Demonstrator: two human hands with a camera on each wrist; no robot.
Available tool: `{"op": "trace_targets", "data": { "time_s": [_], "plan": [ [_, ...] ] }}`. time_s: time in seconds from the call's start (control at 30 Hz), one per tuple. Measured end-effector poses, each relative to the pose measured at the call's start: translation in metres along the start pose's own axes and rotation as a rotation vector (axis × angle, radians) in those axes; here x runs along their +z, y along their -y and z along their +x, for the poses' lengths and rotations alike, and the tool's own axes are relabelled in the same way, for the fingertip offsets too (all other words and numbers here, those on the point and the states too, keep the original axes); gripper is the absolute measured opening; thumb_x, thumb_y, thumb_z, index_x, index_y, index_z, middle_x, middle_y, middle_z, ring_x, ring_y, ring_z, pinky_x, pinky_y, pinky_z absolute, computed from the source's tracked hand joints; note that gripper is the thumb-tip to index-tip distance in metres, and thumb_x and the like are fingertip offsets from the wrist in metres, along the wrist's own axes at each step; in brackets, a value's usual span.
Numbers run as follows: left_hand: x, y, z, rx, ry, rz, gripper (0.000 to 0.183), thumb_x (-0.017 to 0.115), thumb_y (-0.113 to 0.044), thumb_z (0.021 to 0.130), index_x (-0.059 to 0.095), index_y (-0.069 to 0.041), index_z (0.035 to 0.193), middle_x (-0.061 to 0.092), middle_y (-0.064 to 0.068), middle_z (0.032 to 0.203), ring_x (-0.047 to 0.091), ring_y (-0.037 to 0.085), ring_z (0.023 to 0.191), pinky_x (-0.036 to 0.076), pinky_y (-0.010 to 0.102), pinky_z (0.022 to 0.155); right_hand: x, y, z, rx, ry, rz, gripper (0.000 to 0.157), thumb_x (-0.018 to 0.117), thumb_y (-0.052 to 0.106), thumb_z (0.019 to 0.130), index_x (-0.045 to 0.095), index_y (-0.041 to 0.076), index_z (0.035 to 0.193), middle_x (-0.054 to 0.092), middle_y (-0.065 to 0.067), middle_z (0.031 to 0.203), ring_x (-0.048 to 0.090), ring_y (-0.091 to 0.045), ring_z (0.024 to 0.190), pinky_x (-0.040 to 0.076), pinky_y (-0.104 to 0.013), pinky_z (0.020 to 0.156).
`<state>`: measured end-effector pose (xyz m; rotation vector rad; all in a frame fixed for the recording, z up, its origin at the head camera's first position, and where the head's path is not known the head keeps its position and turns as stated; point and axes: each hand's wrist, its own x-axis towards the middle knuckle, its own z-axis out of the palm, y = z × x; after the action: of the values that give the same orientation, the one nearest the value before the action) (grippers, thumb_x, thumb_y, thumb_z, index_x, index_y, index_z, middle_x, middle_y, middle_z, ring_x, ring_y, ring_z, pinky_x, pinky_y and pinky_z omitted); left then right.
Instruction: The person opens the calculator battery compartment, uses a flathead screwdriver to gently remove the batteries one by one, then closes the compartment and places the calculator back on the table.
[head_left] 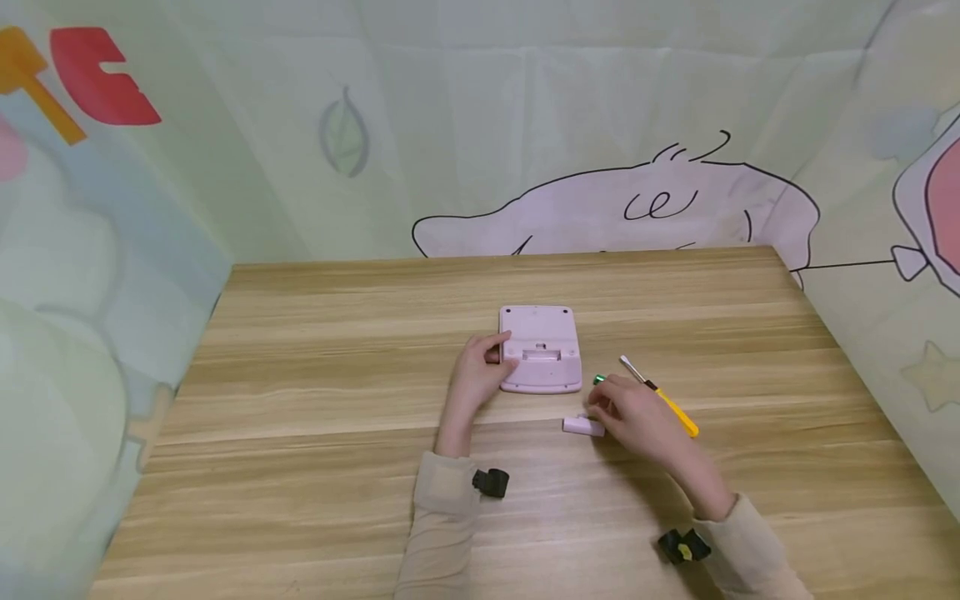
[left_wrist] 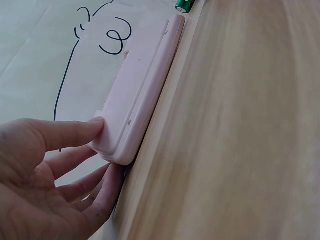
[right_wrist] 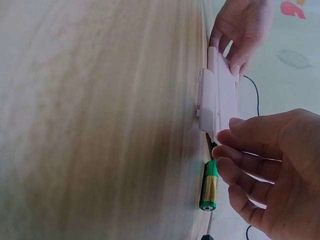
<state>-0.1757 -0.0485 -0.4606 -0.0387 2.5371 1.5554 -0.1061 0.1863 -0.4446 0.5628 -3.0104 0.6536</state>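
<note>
A pink calculator (head_left: 538, 329) lies face down on the wooden table, its battery slot (head_left: 542, 356) uncovered. My left hand (head_left: 474, 368) grips its left edge; in the left wrist view the thumb presses on top while the other fingers sit at the side and underneath. Just right of the calculator, my right hand (head_left: 637, 414) hovers with loosely bent fingers. Beside its fingertips is a green and gold battery (right_wrist: 209, 186), which no finger appears to pinch. A small pink battery cover (head_left: 582, 426) rests on the table, left of the right hand.
A screwdriver (head_left: 675, 411) with a yellow handle lies behind the right hand, its tip pointing away to the left. The wooden table (head_left: 315, 375) ends at a printed cloth backdrop (head_left: 465, 125). Black straps (head_left: 491, 482) show at both sleeves.
</note>
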Motion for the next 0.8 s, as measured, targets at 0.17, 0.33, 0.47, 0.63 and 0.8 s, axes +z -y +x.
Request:
{"op": "trace_targets", "data": {
  "time_s": [0.17, 0.33, 0.47, 0.63, 0.8],
  "plan": [
    [0.0, 0.0004, 0.0003, 0.005, 0.003, 0.0, 0.049, 0.072, -0.01, 0.082, 0.061, -0.011, 0.13, 0.058, 0.015, 0.117, 0.059, 0.026, 0.104, 0.052, 0.037, 0.088, 0.0012, -0.0003, 0.0006, -0.019, -0.007, -0.016, 0.005, 0.071, 0.011, 0.084, 0.068, 0.013, 0.087, 0.059, 0.007, 0.078, 0.051, -0.006, 0.072, 0.046, -0.021, 0.063],
    [-0.0008, -0.0007, -0.0007, -0.004, 0.006, 0.002, 0.049, 0.071, -0.011, 0.083, 0.06, -0.012, 0.13, 0.058, 0.014, 0.117, 0.058, 0.025, 0.104, 0.052, 0.036, 0.087, 0.0026, 0.0005, 0.0014, -0.036, 0.004, -0.03, 0.007, 0.072, 0.01, 0.083, 0.069, 0.013, 0.088, 0.06, 0.006, 0.079, 0.051, -0.006, 0.072, 0.046, -0.022, 0.064],
    [-0.0015, -0.0005, -0.0002, -0.007, 0.007, 0.002, 0.048, 0.071, -0.011, 0.083, 0.06, -0.012, 0.13, 0.058, 0.014, 0.117, 0.058, 0.025, 0.104, 0.052, 0.035, 0.086, 0.004, 0.0024, 0.003, -0.046, 0.004, -0.034, 0.007, 0.072, 0.01, 0.083, 0.069, 0.013, 0.088, 0.061, 0.007, 0.079, 0.051, -0.006, 0.072, 0.046, -0.023, 0.064],
    [-0.0017, 0.0, 0.0002, -0.004, 0.006, 0.004, 0.048, 0.072, -0.011, 0.083, 0.061, -0.012, 0.13, 0.058, 0.014, 0.116, 0.058, 0.025, 0.103, 0.052, 0.035, 0.086, 0.0042, 0.0041, 0.0053, -0.044, 0.01, -0.035, 0.005, 0.072, 0.011, 0.083, 0.068, 0.014, 0.085, 0.059, 0.008, 0.076, 0.049, -0.005, 0.07, 0.045, -0.022, 0.063],
    [-0.002, -0.0008, 0.0001, -0.007, 0.006, 0.002, 0.048, 0.072, -0.012, 0.083, 0.061, -0.012, 0.13, 0.058, 0.014, 0.116, 0.058, 0.025, 0.103, 0.051, 0.036, 0.087, 0.0052, 0.0047, 0.0073, -0.053, 0.034, -0.04, 0.006, 0.072, 0.011, 0.083, 0.069, 0.014, 0.085, 0.061, 0.007, 0.079, 0.051, -0.005, 0.071, 0.047, -0.024, 0.064]
  ]
}}
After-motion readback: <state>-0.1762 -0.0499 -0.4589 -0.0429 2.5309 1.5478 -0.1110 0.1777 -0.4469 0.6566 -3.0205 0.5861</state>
